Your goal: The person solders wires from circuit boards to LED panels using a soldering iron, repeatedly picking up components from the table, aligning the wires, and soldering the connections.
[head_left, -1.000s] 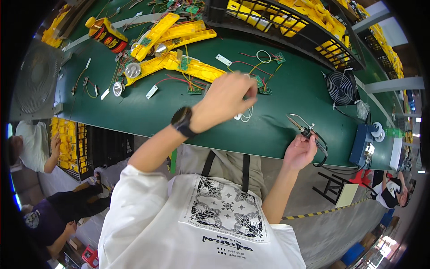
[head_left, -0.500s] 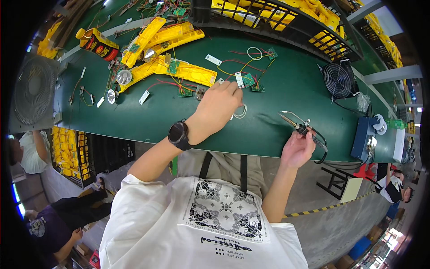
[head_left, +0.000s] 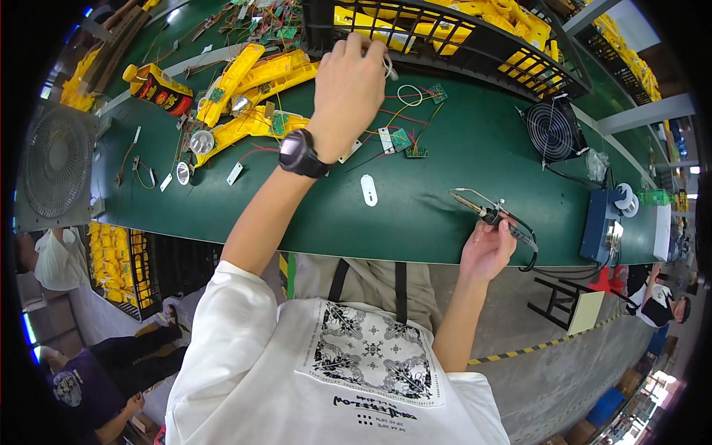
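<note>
My left hand [head_left: 348,89] is reached out to the far side of the table, by the black crate. Its fingers are closed on a loop of white cable [head_left: 391,70] that sticks out at their right. In my right hand [head_left: 486,251] is a soldering iron [head_left: 489,215], its tip pointing up and to the left above the table. A white oval plate with holes [head_left: 368,190] lies between my hands. Green circuit boards [head_left: 401,139] with red and yellow wires and a white strip [head_left: 386,140] lie beyond it. Another white ring of cable [head_left: 409,95] rests near them.
Yellow plastic housings [head_left: 241,133] with round reflectors are piled at left, beside a bottle [head_left: 159,89]. A black crate [head_left: 460,52] of yellow parts stands at the back. A small fan [head_left: 552,131], a blue soldering station [head_left: 599,226] and a solder spool [head_left: 627,200] stand at right.
My left hand has moved from mid-table away to the crate, carrying the white cable loop. The oval plate now shows uncovered. My right hand with the soldering iron has barely shifted.
</note>
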